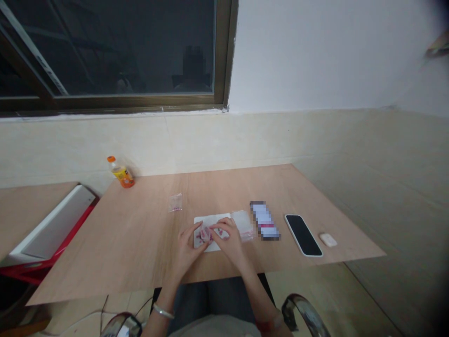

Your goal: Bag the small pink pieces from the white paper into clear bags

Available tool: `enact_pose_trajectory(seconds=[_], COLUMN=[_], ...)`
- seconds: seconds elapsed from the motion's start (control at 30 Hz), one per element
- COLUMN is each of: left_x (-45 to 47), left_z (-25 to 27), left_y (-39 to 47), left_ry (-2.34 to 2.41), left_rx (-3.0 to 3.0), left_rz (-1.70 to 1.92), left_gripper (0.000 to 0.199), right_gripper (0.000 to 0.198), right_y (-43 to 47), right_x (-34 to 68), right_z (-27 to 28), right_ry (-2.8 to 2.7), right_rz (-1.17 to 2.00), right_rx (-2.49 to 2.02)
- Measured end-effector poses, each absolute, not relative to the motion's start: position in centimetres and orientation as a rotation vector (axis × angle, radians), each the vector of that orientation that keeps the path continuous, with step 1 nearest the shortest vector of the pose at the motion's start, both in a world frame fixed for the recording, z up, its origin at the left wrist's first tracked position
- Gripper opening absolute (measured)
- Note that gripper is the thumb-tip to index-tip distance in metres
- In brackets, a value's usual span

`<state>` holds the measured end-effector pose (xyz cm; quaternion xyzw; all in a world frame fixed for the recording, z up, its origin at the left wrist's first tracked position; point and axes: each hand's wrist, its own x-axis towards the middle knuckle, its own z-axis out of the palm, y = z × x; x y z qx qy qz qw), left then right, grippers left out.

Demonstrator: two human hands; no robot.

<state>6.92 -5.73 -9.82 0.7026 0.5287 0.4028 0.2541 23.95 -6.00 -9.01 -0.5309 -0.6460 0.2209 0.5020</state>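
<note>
My left hand (pixel 188 242) and my right hand (pixel 228 238) meet over a white card (pixel 209 219) with pinkish-red marks or small pieces on it. Between the fingertips of both hands is a small clear, pink-tinged piece (pixel 205 233); its exact kind is too small to make out. The fingers of each hand are bent in a pinch around it. Beside the right hand lies a clear plastic bag (pixel 240 220) with something pink along its lower end. A smaller clear packet (pixel 176 202) rests farther back, to the left of the card.
Right of the bag are a phone with a blurred lit screen (pixel 265 221), a dark-screened white phone (pixel 303 235) and a small white case (pixel 328 240). An orange-capped drink bottle (pixel 121 173) stands at the wooden table's (pixel 115 243) back left corner. Behind it run a wall and window.
</note>
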Motion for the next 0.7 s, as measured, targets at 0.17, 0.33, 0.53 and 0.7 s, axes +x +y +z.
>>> enact_pose_trajectory(seconds=[0.17,0.33,0.53,0.7], left_x=[6.9,6.5,6.5,6.6], left_z=[-9.6,-9.6,-9.3,-9.2], left_y=[-5.8,-5.9,-5.9,-5.9], left_ry=[1.446,1.473,1.467,1.463], left_rx=[1.919,1.920,1.918,1.911], left_rz=[1.099,1.116,1.096,1.092], left_gripper=[0.048,0.050,0.050,0.049], right_gripper=[0.018,0.023,0.019,0.016], right_y=[-5.8,-5.6,-6.3,-6.5], right_x=[24.0,25.6,26.8,26.6], right_z=[-9.4,-11.9,-14.6,-15.4], right_ry=[-1.506,-1.505,-1.658,-1.654], right_rz=[0.577,0.437,0.327,0.315], right_rx=[-1.301,-1.629,-2.063,-2.154])
